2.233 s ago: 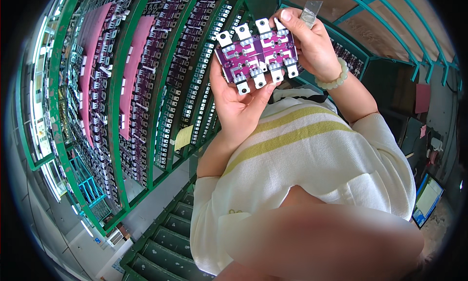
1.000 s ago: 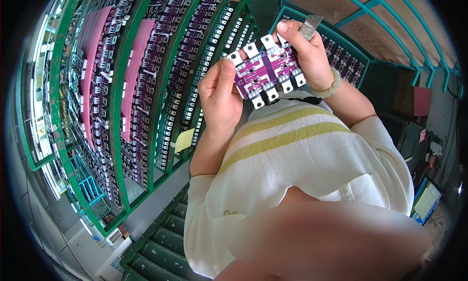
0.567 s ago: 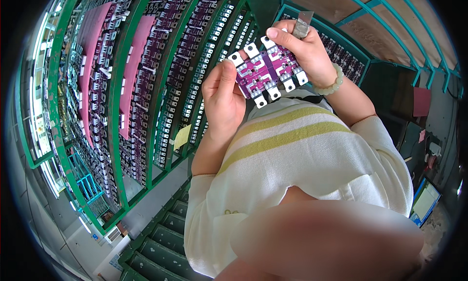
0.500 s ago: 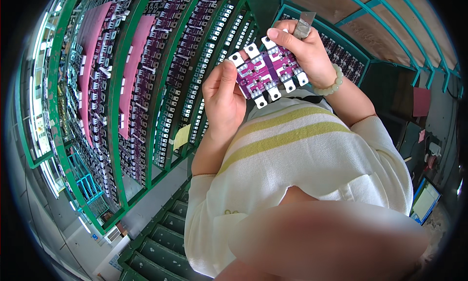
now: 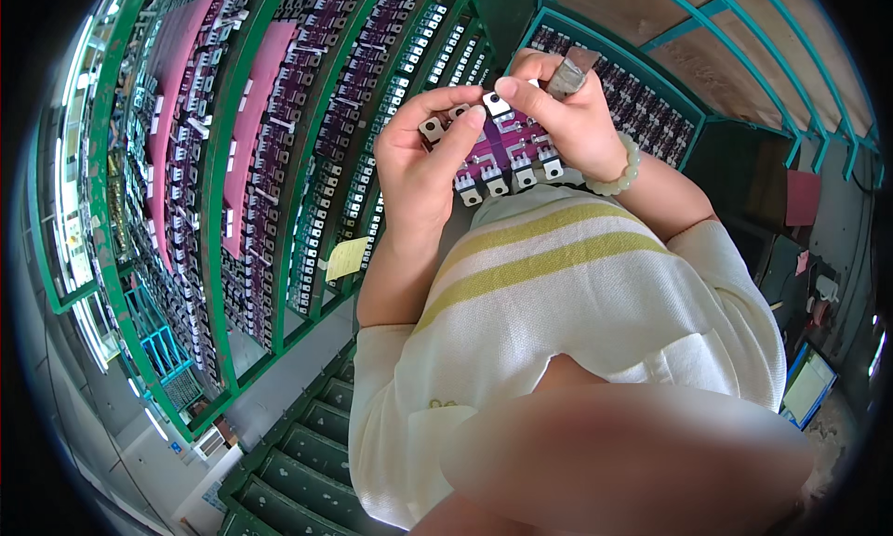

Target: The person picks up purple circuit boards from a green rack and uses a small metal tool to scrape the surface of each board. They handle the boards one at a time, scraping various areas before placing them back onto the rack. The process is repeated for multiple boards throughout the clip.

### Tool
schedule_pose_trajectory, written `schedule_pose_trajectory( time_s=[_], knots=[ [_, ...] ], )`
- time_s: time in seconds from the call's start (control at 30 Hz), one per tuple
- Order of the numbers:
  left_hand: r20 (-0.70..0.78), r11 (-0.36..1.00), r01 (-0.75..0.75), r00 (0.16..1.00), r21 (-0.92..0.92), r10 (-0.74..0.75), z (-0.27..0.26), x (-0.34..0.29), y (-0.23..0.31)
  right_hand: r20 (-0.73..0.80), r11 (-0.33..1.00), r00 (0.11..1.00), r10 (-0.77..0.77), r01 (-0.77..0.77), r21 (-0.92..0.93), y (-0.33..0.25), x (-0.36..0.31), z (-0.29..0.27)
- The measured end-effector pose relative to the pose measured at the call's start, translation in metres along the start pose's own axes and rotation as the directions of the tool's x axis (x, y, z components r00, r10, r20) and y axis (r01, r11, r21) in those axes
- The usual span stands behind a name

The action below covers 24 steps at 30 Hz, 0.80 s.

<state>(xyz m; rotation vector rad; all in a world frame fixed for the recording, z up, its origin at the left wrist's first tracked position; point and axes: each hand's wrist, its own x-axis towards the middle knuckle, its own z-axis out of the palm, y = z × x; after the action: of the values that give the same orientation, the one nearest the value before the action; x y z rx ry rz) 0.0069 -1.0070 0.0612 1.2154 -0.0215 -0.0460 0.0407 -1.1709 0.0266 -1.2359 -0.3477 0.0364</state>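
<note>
My left hand is pinching a flat purple circuit board with white tabs, before my chest; my right hand, fingers curled, grips it and a dull-grey strip; then a green-framed rack, packed with purple-and-white boards.

We're in some electronics workshop, green rack packed with circuit boards almost to its lower edge.

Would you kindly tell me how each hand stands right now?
Left hand: closed, holding the left side of the purple circuit board.
Right hand: closed, holding the board's right side, with a flat grey blade-like piece also gripped.
</note>
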Motion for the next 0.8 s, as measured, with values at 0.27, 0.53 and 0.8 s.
schedule_pose_trajectory(
  time_s=[0.27,0.53,0.8],
  knots=[
    [-0.082,0.995,0.072,0.994,0.068,-0.066,0.0015,0.0006,-0.0013,-0.008,0.999,0.999,-0.037,0.037,-0.013,0.0037,-0.0019,0.0019],
    [-0.085,0.994,0.033,0.996,0.102,-0.024,0.0042,0.0006,0.0020,0.019,0.990,0.990,-0.143,0.143,-0.012,0.0037,-0.0027,0.0037],
    [-0.090,0.993,0.022,0.996,0.112,-0.012,0.0041,-0.0002,0.0000,0.048,0.983,0.982,-0.180,0.181,-0.023,0.0062,-0.0039,0.0014]
  ],
)
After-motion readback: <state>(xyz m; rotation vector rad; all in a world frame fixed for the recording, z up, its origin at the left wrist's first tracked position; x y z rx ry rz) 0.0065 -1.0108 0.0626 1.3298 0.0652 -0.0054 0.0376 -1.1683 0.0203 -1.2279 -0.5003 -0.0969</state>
